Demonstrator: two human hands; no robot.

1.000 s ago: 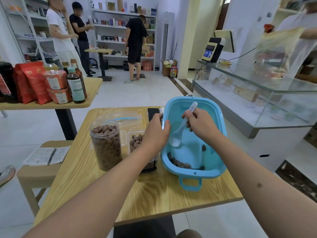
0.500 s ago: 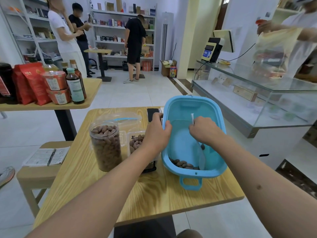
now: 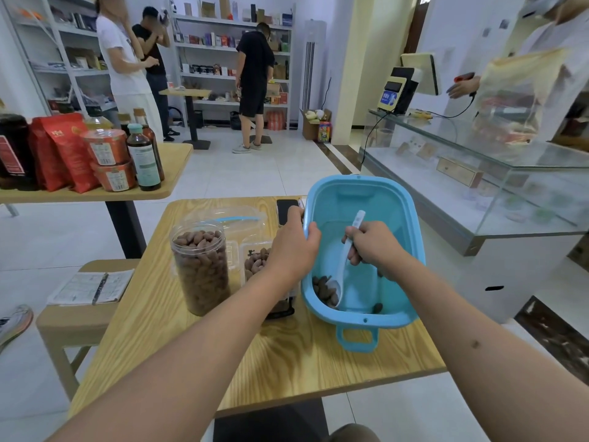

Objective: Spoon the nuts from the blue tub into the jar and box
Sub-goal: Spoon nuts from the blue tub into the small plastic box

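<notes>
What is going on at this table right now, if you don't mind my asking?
A person is scooping nuts. The right hand grips a white spoon whose bowl sits among the last nuts in the blue tub, while the left hand holds the tub's rim. The jar beside it looks nearly full.

Both arms reach forward, bare to the elbow. The left hand (image 3: pixel 294 250) curls its fingers over the rim of the blue tub (image 3: pixel 401 199). The right hand (image 3: pixel 371 245) is closed around the white spoon (image 3: pixel 345 256), knuckles up.
</notes>
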